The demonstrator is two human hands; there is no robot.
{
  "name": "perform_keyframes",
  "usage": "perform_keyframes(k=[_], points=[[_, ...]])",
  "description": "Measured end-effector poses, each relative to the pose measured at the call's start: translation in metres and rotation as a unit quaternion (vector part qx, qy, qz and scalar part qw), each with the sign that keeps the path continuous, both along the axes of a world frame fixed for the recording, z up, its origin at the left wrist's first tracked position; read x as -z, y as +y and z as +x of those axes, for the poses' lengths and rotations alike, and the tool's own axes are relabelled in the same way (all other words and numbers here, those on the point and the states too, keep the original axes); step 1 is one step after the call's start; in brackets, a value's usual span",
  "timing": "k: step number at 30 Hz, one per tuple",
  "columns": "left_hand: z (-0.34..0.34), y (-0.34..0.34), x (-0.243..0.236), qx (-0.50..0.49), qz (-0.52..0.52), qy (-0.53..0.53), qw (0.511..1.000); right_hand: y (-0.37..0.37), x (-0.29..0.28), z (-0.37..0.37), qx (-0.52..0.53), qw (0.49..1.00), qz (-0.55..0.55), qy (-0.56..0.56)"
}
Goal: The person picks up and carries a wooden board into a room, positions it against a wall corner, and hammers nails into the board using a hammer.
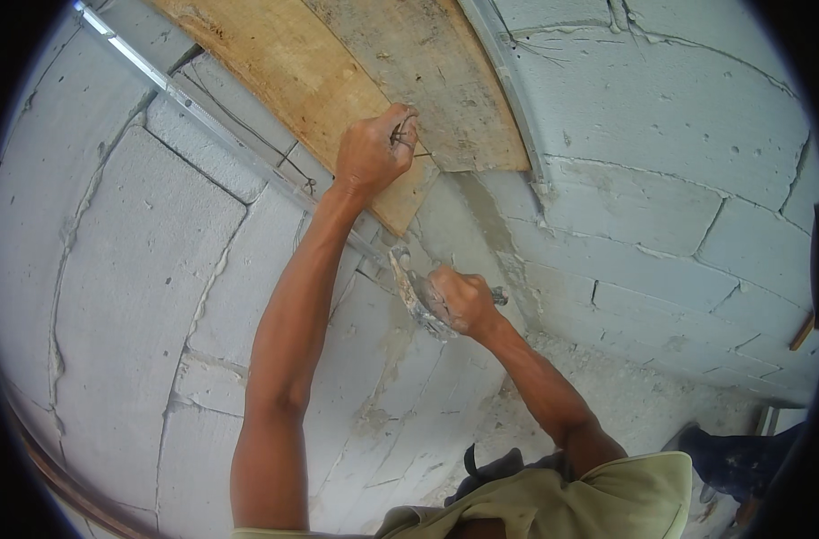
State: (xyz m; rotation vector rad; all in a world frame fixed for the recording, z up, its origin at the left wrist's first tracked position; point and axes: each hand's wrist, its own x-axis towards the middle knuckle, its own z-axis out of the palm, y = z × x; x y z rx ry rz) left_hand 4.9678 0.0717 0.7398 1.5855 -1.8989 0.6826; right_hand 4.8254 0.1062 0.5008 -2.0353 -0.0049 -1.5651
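My left hand (374, 154) is closed in front of the lower end of a pale wooden board (288, 67). Thin dark metal pieces, like nails or bits of wire, show between its fingers. Below and to the right, my right hand (463, 301) is wrapped round a mortar-crusted hand tool (416, 292). The tool's long, narrow head lies left of my knuckles and a short end sticks out to their right; its exact kind is unclear. A greyer wooden board (445, 90) lies against the pale one, right of my left hand.
Grey block wall (149, 234) with rough mortar joints surrounds the boards. A metal strip (221, 130) runs along their left, beside a loose dark wire (248, 130); another strip (513, 85) edges their right. At lower right is a dark trouser leg (742, 458), whose I cannot tell.
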Motion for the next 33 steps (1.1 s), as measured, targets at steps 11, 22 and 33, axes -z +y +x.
perform_keyframes(k=[11,22,33], points=[[0.006,-0.008,0.003,0.010,-0.031,-0.032,0.999,-0.018,-0.017,-0.013,0.054,0.995,0.069,0.051],[0.003,-0.010,-0.002,-0.038,-0.060,-0.059,0.996,-0.094,-0.010,0.061,0.252,0.934,0.095,0.234],[0.010,0.008,-0.029,-0.108,-0.121,-0.284,0.945,-0.088,-0.021,0.054,0.211,0.944,0.158,0.197]])
